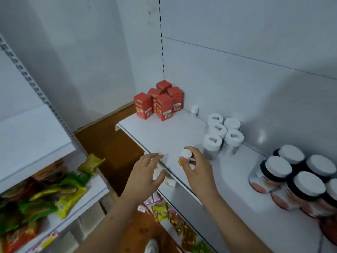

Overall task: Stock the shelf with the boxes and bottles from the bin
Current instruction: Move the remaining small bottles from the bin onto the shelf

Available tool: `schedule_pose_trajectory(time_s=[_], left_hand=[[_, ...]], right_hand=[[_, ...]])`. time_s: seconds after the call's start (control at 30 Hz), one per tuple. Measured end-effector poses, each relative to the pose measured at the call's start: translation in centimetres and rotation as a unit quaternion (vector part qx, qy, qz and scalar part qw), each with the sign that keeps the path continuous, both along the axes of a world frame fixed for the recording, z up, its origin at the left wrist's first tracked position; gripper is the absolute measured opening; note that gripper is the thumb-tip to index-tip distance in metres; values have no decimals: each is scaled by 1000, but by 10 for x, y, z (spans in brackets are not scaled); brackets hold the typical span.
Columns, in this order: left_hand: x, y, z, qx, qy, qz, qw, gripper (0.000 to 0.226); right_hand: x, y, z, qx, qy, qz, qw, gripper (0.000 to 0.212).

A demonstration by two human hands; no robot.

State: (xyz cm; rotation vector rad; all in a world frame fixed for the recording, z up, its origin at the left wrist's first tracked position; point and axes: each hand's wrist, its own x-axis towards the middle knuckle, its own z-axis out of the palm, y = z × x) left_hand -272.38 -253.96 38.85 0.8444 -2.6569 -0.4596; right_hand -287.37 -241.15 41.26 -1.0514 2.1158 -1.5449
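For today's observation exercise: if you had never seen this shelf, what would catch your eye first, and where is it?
The cluster of red boxes at the back left corner of the white shelf stands out most. Next come the two hands at the shelf's front edge: the right hand grips a small white-capped bottle, the left hand reaches beside it. Dark jars with white lids crowd the right.

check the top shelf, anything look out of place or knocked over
Nothing is knocked over. One small white-capped bottle stands alone against the back wall of the shelf, apart from the grouped bottles, between them and the red boxes.
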Motion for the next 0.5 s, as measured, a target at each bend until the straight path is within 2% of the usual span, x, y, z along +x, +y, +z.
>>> schedule_pose_trajectory(time_s=[0.13,0.3,0.5], left_hand=[[-28,-70,10,-2,4,-59,998,52],[-70,-124,4,10,-17,-130,991,57],[-92,-146,-12,-31,-15,-147,988,55]], right_hand=[[-14,-65,8,-5,13,-69,997,19],[-54,-131,8,25,86,-174,981,12],[-103,-170,-10,120,124,-294,940,24]])
